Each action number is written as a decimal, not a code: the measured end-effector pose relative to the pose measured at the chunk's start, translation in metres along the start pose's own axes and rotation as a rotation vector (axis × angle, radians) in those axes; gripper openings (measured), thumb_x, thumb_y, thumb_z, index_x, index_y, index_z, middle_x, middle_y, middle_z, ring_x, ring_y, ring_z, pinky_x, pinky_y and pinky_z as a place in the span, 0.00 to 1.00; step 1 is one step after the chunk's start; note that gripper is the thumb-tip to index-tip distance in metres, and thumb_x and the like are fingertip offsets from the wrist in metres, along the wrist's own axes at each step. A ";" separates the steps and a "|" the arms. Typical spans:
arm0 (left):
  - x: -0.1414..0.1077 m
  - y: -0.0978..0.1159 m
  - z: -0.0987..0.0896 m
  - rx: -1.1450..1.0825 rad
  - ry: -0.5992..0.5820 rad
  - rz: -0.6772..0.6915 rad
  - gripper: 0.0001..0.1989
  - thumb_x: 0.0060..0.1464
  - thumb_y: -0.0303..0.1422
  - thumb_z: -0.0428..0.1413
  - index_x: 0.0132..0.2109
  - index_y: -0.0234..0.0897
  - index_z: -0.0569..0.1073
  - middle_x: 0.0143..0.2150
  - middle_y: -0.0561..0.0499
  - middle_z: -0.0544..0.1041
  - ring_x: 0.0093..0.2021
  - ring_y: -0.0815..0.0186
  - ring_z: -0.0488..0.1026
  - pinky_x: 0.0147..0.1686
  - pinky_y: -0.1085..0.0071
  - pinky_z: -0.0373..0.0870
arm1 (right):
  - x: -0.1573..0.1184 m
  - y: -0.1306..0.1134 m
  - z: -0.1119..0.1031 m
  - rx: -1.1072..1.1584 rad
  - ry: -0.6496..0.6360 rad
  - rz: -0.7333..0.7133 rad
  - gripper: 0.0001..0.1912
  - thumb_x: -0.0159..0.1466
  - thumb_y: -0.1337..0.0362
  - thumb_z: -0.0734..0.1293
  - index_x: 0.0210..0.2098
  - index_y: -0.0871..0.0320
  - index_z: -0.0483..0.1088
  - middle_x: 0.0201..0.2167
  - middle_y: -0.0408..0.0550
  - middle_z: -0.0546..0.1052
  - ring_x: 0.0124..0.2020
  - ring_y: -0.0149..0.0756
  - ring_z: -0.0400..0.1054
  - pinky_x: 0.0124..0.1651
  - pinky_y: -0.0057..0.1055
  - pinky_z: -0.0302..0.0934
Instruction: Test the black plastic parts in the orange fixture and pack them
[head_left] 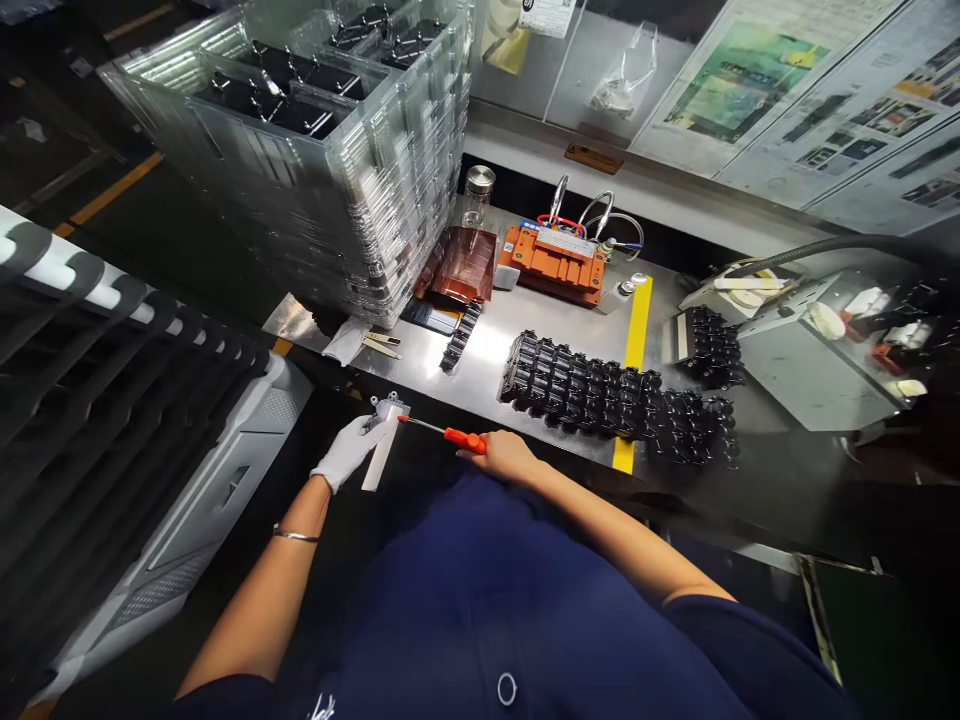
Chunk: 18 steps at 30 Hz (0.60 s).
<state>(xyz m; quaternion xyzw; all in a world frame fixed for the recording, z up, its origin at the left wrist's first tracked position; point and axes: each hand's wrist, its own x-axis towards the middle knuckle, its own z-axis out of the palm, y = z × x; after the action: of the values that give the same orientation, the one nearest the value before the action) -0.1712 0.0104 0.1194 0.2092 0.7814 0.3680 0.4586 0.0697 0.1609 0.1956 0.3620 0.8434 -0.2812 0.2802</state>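
Our 2 hands are apart, the left hand [346, 450] pinching the pale strip [380, 458] in front of the tabletop [480, 375], the right hand [510, 457] clasping the screwdriver [466, 440]. If its tip slips, we could scratch the strip.

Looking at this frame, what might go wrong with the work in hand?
The thin red-handled tool in the bare right hand might slip towards the fingers of the white-gloved left hand, as its tip is close to them. The pale flat strip could fall if that grip loosens, since it is held beyond the shiny metal tabletop's edge.
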 end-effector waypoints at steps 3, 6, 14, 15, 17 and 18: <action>0.001 -0.005 0.000 0.013 -0.011 0.000 0.30 0.42 0.50 0.61 0.47 0.32 0.73 0.42 0.44 0.79 0.45 0.57 0.75 0.46 0.65 0.69 | 0.001 0.000 0.001 0.021 0.000 0.011 0.31 0.63 0.37 0.55 0.40 0.58 0.74 0.37 0.53 0.79 0.40 0.45 0.74 0.37 0.29 0.59; 0.003 -0.008 0.001 0.025 -0.039 0.001 0.30 0.42 0.49 0.61 0.48 0.32 0.73 0.44 0.43 0.79 0.46 0.57 0.75 0.47 0.65 0.69 | 0.001 0.002 0.006 0.052 0.003 0.035 0.29 0.63 0.39 0.57 0.40 0.57 0.73 0.37 0.52 0.79 0.40 0.44 0.74 0.36 0.29 0.59; 0.006 -0.013 0.008 0.548 -0.027 0.061 0.20 0.45 0.36 0.60 0.47 0.40 0.73 0.46 0.42 0.79 0.52 0.51 0.73 0.53 0.55 0.65 | -0.011 0.034 0.012 0.217 -0.104 0.000 0.31 0.58 0.36 0.60 0.33 0.58 0.75 0.31 0.51 0.77 0.31 0.40 0.72 0.28 0.28 0.55; 0.008 -0.014 0.009 0.637 -0.033 0.124 0.17 0.45 0.31 0.58 0.45 0.41 0.74 0.48 0.43 0.78 0.56 0.51 0.70 0.58 0.52 0.59 | -0.014 0.041 0.011 0.236 -0.128 -0.013 0.32 0.57 0.35 0.60 0.32 0.59 0.75 0.30 0.51 0.77 0.30 0.39 0.72 0.28 0.27 0.55; 0.014 -0.017 0.014 0.704 -0.089 0.242 0.16 0.42 0.24 0.56 0.41 0.43 0.75 0.52 0.46 0.77 0.62 0.51 0.63 0.64 0.47 0.45 | -0.020 0.056 0.009 0.259 -0.165 -0.019 0.33 0.56 0.34 0.60 0.33 0.59 0.75 0.29 0.50 0.76 0.29 0.38 0.71 0.27 0.27 0.54; 0.018 -0.018 0.017 0.679 -0.143 0.252 0.16 0.41 0.24 0.57 0.40 0.43 0.76 0.53 0.47 0.77 0.63 0.52 0.62 0.65 0.46 0.41 | -0.023 0.065 0.007 0.265 -0.173 -0.009 0.33 0.56 0.34 0.60 0.33 0.59 0.75 0.29 0.50 0.76 0.29 0.38 0.71 0.27 0.27 0.54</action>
<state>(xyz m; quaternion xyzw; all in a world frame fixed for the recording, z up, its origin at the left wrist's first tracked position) -0.1650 0.0173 0.0907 0.4693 0.7931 0.1255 0.3676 0.1348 0.1829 0.1887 0.3665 0.7734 -0.4212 0.3002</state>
